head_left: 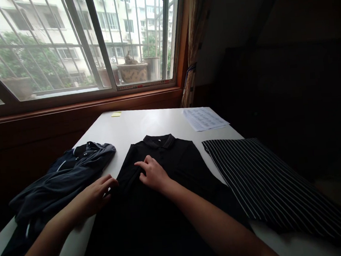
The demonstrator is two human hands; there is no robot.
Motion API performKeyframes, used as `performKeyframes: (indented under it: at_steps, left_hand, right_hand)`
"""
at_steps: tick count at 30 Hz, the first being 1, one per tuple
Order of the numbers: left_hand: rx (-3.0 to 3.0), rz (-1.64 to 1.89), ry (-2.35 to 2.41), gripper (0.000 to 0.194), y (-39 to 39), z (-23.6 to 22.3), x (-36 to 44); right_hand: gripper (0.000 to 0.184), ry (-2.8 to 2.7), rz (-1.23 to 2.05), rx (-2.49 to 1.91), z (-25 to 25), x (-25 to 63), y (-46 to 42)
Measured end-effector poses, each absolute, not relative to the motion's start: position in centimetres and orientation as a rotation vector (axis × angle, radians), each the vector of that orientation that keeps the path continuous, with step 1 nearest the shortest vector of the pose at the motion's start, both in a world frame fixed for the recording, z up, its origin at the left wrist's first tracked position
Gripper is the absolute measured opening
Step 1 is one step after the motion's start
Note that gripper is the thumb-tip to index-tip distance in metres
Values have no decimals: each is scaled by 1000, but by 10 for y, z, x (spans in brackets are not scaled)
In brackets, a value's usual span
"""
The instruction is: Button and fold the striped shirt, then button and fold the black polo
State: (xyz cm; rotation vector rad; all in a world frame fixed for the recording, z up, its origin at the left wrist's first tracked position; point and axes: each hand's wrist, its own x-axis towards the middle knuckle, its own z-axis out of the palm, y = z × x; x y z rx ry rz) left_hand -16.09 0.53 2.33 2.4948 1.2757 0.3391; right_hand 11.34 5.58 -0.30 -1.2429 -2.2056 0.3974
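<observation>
A black polo shirt (166, 209) lies spread face up on the white table, its collar pointing toward the window. My left hand (99, 191) is at the shirt's left sleeve edge, fingers curled and closed on the dark cloth there. Resting on the upper left chest of the shirt is my right hand (153, 174), its index finger stretched out to the left and the other fingers loosely bent. It holds nothing. The shirt's lower part runs into deep shadow beneath my forearms.
Crumpled dark clothes (63, 174) lie along the left of the white table (145, 120). At the right is a striped black cloth (260, 179) that reaches past the table edge. Printed papers (205, 118) and a yellow sticky note (116, 114) lie near the window (137, 34).
</observation>
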Motion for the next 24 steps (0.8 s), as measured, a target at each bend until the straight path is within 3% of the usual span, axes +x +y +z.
performKeyframes:
  at_steps: [5, 9, 13, 19, 24]
  left_hand:
    - [2491, 500, 1303, 19, -6, 8, -170]
    - [2490, 617, 1304, 15, -11, 3, -174]
    - [2511, 646, 1305, 15, -12, 1, -177]
    - [2579, 680, 1304, 10, -11, 1, -183]
    - [2641, 652, 1293, 14, -13, 5, -179]
  right_hand:
    - [41, -2457, 31, -956, -4, 107, 48]
    - [15, -2565, -210, -646, -6, 94, 46]
    - [21, -2622, -325, -478, 2, 90, 46]
    - [22, -2722, -299, -361, 13, 98, 38]
    - [23, -2664, 55, -468, 11, 102, 40]
